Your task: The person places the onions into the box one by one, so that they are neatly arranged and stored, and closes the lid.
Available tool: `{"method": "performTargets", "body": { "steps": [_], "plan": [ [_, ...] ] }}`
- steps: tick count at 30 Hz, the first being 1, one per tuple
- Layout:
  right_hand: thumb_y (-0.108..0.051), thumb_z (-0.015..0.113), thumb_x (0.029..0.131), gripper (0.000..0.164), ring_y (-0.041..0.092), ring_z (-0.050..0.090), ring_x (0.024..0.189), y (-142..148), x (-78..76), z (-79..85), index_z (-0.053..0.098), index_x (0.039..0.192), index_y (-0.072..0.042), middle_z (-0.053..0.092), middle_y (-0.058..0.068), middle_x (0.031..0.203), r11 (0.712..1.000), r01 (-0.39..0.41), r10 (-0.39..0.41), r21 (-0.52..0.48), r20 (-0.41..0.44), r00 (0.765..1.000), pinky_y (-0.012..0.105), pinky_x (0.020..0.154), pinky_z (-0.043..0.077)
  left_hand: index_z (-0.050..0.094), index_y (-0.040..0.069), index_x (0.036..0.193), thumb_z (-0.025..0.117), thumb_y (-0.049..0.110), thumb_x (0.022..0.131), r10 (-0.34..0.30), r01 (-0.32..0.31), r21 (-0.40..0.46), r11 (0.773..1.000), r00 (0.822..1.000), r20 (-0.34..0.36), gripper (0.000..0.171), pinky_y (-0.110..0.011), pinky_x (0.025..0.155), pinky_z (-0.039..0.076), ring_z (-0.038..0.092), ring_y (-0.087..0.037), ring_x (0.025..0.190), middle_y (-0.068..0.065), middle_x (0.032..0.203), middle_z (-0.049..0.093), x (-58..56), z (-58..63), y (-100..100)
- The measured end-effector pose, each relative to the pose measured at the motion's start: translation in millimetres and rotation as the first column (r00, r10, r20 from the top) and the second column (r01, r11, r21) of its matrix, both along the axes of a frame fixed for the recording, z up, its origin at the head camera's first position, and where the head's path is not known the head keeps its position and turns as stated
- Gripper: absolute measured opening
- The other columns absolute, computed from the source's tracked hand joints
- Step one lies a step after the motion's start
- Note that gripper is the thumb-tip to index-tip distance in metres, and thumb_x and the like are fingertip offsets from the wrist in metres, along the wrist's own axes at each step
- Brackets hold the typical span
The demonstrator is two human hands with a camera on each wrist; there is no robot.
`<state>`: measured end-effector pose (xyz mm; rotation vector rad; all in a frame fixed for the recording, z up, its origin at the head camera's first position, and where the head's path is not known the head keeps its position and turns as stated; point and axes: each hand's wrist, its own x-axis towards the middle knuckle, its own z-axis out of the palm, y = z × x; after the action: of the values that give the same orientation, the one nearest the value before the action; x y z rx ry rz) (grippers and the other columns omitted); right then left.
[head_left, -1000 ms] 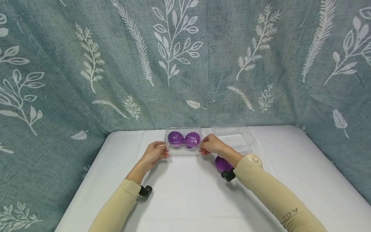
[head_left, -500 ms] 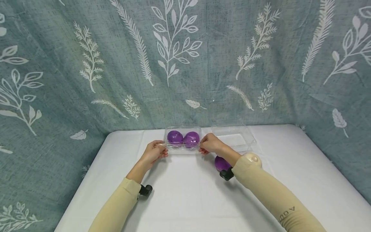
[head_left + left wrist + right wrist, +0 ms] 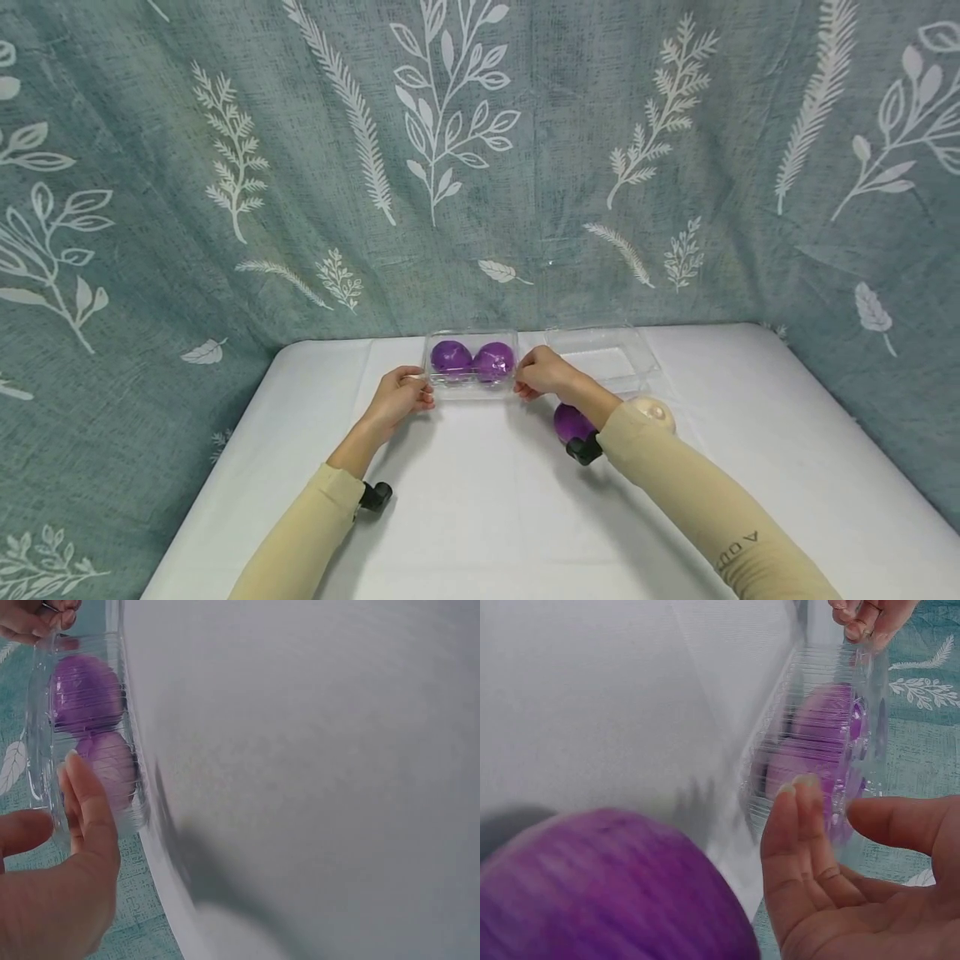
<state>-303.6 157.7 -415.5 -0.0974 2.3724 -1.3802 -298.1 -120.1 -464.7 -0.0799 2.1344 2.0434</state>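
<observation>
Two purple onions (image 3: 452,358) sit side by side in a clear plastic clamshell box (image 3: 472,390), its lid down over them, at the table's far edge. My left hand (image 3: 397,397) holds the box's left front corner between thumb and fingers. At the opposite corner my right hand (image 3: 546,373) pinches the box the same way. In the left wrist view, the fingers (image 3: 94,806) lie along the ribbed wall with the thumb opposite. The right wrist view shows the fingertips (image 3: 806,791) and thumb at the near end of the box.
Right of the box stands a second clear plastic container (image 3: 603,358). Another purple onion (image 3: 572,423) lies under my right forearm, partly hidden, beside a cream-coloured round vegetable (image 3: 654,410). A patterned green curtain (image 3: 480,167) hangs behind the white table (image 3: 465,500).
Nearly everything holds still. Both hands keep their grip at the box's sides, and the whole view shifts only slightly.
</observation>
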Motion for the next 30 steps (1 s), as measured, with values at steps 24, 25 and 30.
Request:
{"method": "performTargets", "body": {
  "steps": [24, 25, 30],
  "plan": [
    [-0.023, 0.056, 0.103, 0.052, 0.039, 0.062, 0.114, 78, 45.9, 47.2, 0.048, 0.143, 0.009, 0.063, 0.023, 0.124, 0.932, -0.092, 0.193, 0.349, -0.264, 0.945, 0.048, 0.09, 0.059, 0.055, 0.001, 0.138, 0.065, 0.014, 0.1, -0.018, -0.172, -0.373, 0.912, 0.891, -0.454, 0.041, -0.034, 0.082, 0.065, 0.066, -0.031, 0.105, -0.017, 0.121, 0.06, 23.3, 32.9, -1],
    [-0.022, 0.056, 0.103, 0.051, 0.041, 0.062, 0.115, 81, 48.4, 47.7, 0.048, 0.142, 0.01, 0.063, 0.024, 0.123, 0.93, -0.096, 0.203, 0.355, -0.278, 0.939, 0.049, 0.09, 0.06, 0.055, 0.002, 0.139, 0.065, 0.014, 0.1, -0.029, -0.166, -0.376, 0.912, 0.886, -0.462, 0.041, -0.035, 0.084, 0.064, 0.066, -0.031, 0.106, -0.017, 0.122, 0.059, 24.4, 34.5, 1],
    [-0.019, 0.058, 0.102, 0.048, 0.04, 0.065, 0.109, 98, 57.5, 46.6, 0.05, 0.138, 0.011, 0.066, 0.023, 0.117, 0.919, -0.109, 0.244, 0.378, -0.332, 0.911, 0.051, 0.09, 0.06, 0.053, 0.003, 0.142, 0.065, 0.016, 0.101, -0.099, -0.11, -0.378, 0.919, 0.864, -0.494, 0.044, -0.037, 0.089, 0.063, 0.064, -0.028, 0.108, -0.02, 0.127, 0.058, 30.0, 40.2, 17]
  ]
}}
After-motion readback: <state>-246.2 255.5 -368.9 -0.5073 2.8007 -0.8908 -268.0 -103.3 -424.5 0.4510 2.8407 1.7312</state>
